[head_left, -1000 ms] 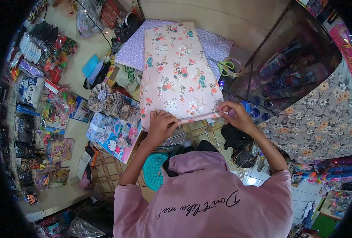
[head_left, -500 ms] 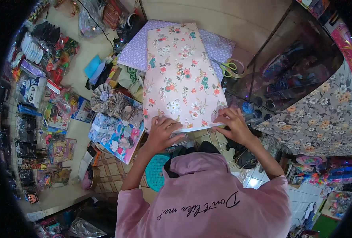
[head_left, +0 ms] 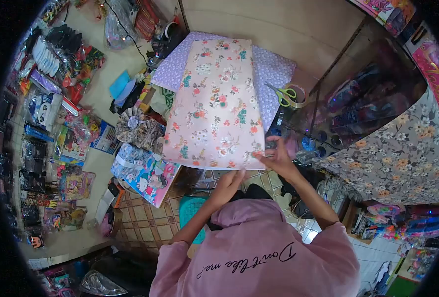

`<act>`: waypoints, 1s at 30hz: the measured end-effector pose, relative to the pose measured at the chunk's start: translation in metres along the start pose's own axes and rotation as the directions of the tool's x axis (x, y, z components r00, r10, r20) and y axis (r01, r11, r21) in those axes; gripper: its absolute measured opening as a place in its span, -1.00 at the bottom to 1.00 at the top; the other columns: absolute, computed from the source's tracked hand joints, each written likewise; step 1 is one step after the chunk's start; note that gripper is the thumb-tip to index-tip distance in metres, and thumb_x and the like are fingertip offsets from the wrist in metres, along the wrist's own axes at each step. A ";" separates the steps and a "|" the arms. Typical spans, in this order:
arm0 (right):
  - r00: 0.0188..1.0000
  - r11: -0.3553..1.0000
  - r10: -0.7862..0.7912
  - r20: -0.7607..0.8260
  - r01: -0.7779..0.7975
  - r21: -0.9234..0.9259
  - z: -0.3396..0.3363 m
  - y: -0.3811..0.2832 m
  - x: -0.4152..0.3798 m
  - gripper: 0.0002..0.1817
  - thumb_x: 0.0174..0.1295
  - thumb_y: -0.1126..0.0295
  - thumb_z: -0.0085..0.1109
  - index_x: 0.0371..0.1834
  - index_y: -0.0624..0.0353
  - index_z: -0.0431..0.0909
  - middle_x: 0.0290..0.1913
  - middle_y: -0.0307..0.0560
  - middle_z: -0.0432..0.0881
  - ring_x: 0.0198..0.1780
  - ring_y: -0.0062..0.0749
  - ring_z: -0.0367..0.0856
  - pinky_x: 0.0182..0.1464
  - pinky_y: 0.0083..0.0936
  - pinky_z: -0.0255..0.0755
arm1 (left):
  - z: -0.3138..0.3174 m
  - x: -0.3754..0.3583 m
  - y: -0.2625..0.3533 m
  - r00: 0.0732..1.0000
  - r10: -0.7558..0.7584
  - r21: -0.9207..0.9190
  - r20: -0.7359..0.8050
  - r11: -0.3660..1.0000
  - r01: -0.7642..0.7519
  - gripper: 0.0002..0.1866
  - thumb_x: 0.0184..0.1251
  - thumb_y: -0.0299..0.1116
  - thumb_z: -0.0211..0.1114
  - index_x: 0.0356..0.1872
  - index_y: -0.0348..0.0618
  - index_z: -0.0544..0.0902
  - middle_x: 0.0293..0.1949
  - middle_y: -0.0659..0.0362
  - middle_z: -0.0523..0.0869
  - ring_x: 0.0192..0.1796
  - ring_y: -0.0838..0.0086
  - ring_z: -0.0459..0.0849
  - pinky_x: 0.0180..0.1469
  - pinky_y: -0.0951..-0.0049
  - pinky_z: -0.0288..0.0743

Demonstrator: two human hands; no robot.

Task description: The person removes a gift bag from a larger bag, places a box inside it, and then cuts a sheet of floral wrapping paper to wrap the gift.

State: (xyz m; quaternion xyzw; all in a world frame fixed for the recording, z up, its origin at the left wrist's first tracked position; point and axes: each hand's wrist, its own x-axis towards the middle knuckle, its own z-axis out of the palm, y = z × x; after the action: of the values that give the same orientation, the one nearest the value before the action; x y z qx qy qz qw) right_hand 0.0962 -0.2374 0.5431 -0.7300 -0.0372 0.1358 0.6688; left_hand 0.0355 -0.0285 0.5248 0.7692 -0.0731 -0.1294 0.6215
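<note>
Pink floral paper [head_left: 217,104] lies over a purple patterned sheet [head_left: 274,72], its near edge hanging toward my body. My left hand [head_left: 228,185] pinches that near edge, right of its middle, fingertips partly hidden under it. At the near right corner, my right hand [head_left: 278,161] has its thumb and a finger on the paper, the other fingers raised and bent. Green-handled scissors [head_left: 286,95] rest on the purple sheet's right side, beside a roll of tape [head_left: 301,96].
Left of the paper are a ribbon bow [head_left: 135,126] and a Hello Kitty package [head_left: 150,180]. Packaged goods line the far left. Grey floral paper [head_left: 397,153] hangs at the right. A teal stool [head_left: 192,210] stands below on the tiled floor.
The pink paper's near edge has shifted left and its sheet has turned slightly. My left hand has moved right along the edge, closer to my right hand, and its fingers have closed.
</note>
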 end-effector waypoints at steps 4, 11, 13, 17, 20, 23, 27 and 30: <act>0.998 0.769 -0.042 0.046 0.062 -0.636 -0.017 -0.050 0.018 -0.66 0.15 0.30 0.23 -0.09 0.18 0.39 -0.38 0.03 0.54 -0.28 -0.30 0.58 -0.32 -0.32 0.45 | 0.019 0.006 0.007 0.921 -0.362 -0.522 -0.145 0.818 0.240 -0.52 0.39 0.00 0.04 -0.15 -0.34 0.47 -0.31 0.05 0.66 -0.23 0.44 0.62 -0.14 0.43 0.46; 0.701 0.190 -0.713 -0.020 0.166 -0.968 -0.079 -0.049 0.109 -0.70 0.02 0.42 0.19 -0.14 0.20 0.44 -0.25 0.16 0.57 -0.18 0.10 0.54 -0.02 -0.10 0.35 | 0.053 0.015 0.009 0.900 -0.429 -0.906 -0.081 0.409 0.114 -0.48 0.31 -0.15 0.19 0.20 -0.17 0.30 0.06 0.12 0.53 0.06 0.35 0.56 0.03 0.34 0.47; 0.750 0.190 -0.660 -0.031 0.127 -0.974 -0.092 -0.032 0.126 -0.68 -0.02 0.45 0.22 -0.16 0.19 0.44 -0.24 0.19 0.55 -0.14 0.05 0.53 0.02 -0.12 0.32 | 0.056 0.023 0.020 0.881 -0.455 -0.916 -0.128 0.394 0.071 -0.48 0.28 -0.21 0.24 0.19 -0.15 0.31 0.06 0.16 0.53 0.09 0.36 0.54 0.03 0.33 0.48; 0.849 0.286 -0.525 -0.054 0.116 -0.951 -0.104 -0.026 0.137 -0.66 -0.07 0.46 0.24 -0.18 0.23 0.43 -0.29 0.20 0.58 -0.19 0.11 0.54 0.04 -0.10 0.32 | 0.062 0.038 0.026 0.831 -0.497 -0.918 -0.252 0.395 -0.042 -0.48 0.15 -0.41 0.36 0.12 -0.23 0.37 0.02 0.14 0.54 0.04 0.39 0.56 0.04 0.40 0.45; 0.821 0.276 -0.570 0.039 0.235 -0.932 -0.109 -0.044 0.125 -0.64 -0.11 0.48 0.26 -0.19 0.26 0.44 -0.31 0.18 0.60 -0.23 0.11 0.56 0.01 -0.12 0.35 | 0.066 0.041 0.016 0.804 -0.475 -0.850 -0.359 0.522 -0.071 -0.44 0.07 -0.49 0.40 0.12 -0.26 0.38 0.03 0.13 0.54 0.06 0.40 0.53 0.08 0.41 0.42; 0.893 0.414 -0.436 0.111 0.308 -0.856 -0.112 -0.071 0.109 -0.60 -0.13 0.50 0.27 -0.14 0.27 0.47 -0.32 0.10 0.62 -0.27 -0.08 0.61 -0.04 -0.26 0.41 | 0.063 0.037 0.022 0.779 -0.467 -0.787 -0.418 0.614 -0.054 -0.42 0.07 -0.51 0.39 0.14 -0.29 0.36 0.04 0.12 0.53 0.07 0.41 0.51 0.12 0.42 0.38; 0.939 0.866 -0.161 0.303 0.282 -0.412 -0.106 -0.086 0.070 -0.55 -0.10 0.51 0.28 -0.03 0.20 0.51 -0.33 -0.13 0.65 -0.23 -0.51 0.60 -0.10 -0.52 0.39 | 0.055 0.032 0.027 0.792 -0.436 -0.759 -0.426 0.649 -0.051 -0.40 0.09 -0.49 0.38 0.17 -0.31 0.33 0.06 0.11 0.51 0.08 0.41 0.49 0.15 0.42 0.36; 0.869 0.946 -0.062 0.491 0.208 -0.247 -0.107 -0.080 0.059 -0.54 -0.08 0.50 0.29 -0.01 0.20 0.50 -0.30 -0.29 0.65 -0.21 -0.69 0.55 -0.14 -0.61 0.38 | 0.049 0.028 0.031 0.808 -0.421 -0.749 -0.412 0.661 -0.038 -0.38 0.10 -0.47 0.38 0.19 -0.31 0.31 0.08 0.10 0.50 0.10 0.40 0.48 0.15 0.42 0.35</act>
State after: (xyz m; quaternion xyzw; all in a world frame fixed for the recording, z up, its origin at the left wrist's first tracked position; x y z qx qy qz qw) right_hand 0.1894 -0.3186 0.6201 -0.7602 -0.2717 0.2565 0.5315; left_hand 0.0495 -0.0884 0.5428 0.4639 0.2532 0.0128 0.8488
